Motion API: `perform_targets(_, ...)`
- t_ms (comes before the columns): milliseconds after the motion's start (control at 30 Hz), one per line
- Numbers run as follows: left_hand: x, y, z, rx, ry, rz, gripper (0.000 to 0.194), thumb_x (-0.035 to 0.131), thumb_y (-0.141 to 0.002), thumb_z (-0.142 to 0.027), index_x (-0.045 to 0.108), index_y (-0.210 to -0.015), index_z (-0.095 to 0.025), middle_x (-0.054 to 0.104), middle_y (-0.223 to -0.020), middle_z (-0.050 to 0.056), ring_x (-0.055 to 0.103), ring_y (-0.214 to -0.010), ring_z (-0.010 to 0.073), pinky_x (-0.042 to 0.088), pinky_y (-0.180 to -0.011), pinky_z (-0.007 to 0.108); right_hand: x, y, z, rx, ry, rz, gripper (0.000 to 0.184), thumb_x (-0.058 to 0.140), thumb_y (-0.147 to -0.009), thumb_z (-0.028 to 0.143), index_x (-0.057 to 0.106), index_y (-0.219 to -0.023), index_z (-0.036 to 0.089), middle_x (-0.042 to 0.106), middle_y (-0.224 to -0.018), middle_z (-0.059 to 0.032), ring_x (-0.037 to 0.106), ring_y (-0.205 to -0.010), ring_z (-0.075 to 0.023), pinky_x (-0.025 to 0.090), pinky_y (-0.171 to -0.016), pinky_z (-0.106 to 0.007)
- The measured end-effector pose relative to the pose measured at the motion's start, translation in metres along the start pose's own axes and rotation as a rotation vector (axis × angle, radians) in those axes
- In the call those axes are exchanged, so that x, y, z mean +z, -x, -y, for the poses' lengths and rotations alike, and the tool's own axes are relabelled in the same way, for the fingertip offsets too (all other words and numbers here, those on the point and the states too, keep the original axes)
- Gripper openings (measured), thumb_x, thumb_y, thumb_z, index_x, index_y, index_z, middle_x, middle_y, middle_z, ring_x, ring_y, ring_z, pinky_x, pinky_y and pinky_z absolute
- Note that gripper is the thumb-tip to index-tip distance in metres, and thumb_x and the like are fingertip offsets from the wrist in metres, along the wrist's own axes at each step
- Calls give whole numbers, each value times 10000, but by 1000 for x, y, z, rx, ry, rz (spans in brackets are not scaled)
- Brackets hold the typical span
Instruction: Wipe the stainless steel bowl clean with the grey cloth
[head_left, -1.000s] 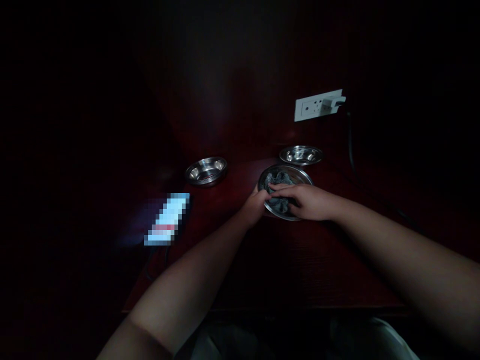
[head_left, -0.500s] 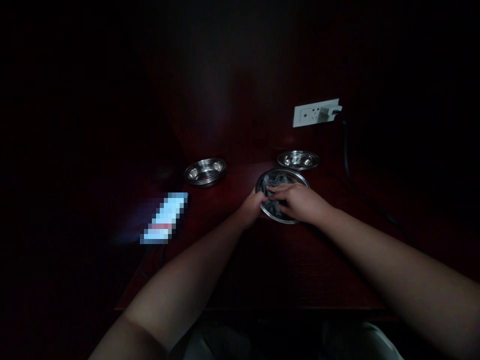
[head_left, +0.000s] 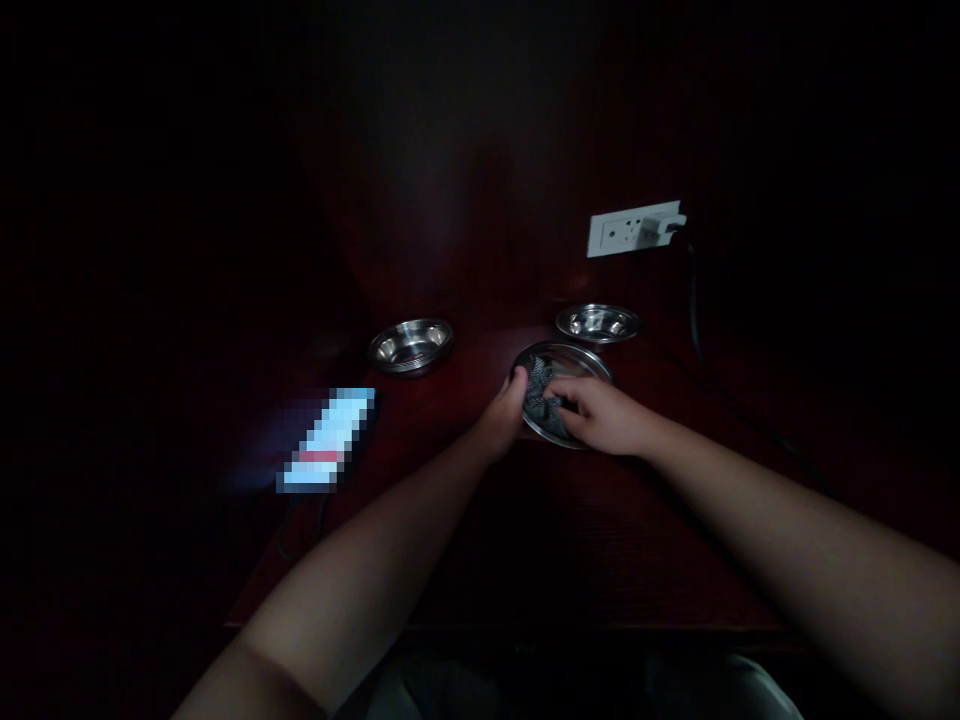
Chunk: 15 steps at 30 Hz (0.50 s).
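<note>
A metal bowl (head_left: pixel 583 363) is tilted slightly toward me over the dark red table. My left hand (head_left: pixel 502 418) is closed on its left rim, thumb on top and the other fingers hidden behind. Inside the bowl lies a bunched dark grey cloth (head_left: pixel 540 385) with a patterned texture. The fingers of my right hand (head_left: pixel 609 412) are curled and pinch the cloth at the bowl's middle.
One stack of metal bowls (head_left: pixel 411 345) stands at the back left, and another metal bowl (head_left: pixel 598 322) just behind the held one. A lit phone (head_left: pixel 330 440) with a cable lies left. A wall socket (head_left: pixel 634 230) holds a plug with a hanging cord. The room is dark.
My right fingers, earlier stretched over the cloth, have curled in and shifted a little to the right. My left thumb has lifted from beside the cloth to the rim.
</note>
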<state>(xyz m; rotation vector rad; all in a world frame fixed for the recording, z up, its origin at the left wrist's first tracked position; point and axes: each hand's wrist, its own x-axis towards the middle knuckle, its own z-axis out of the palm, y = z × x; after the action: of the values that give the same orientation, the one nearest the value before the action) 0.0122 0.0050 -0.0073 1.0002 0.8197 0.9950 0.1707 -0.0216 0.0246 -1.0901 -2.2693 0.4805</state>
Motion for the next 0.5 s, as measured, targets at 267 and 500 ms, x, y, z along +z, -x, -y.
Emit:
perform_targets(267, -1, 0, 2, 85, -39, -53, 540, 505, -885, -570, 589, -1272, -203, 703, -1135, 90, 646, -1079, 243, 497, -941, 355, -1, 0, -3, -16, -329, 51, 67, 513, -799, 194, 577, -807, 178, 667, -846, -38, 611, -762, -181, 496, -736, -324)
perform_targets(500, -3, -3, 3, 117, 19, -41, 519, 508, -880, -578, 593, -1239, -212, 691, -1150, 80, 629, -1107, 236, 483, -961, 363, -4, 7, 3, -113, -178, 60, 166, 468, -865, 213, 584, -979, 177, 658, -940, -63, 608, -881, -202, 496, -820, -372)
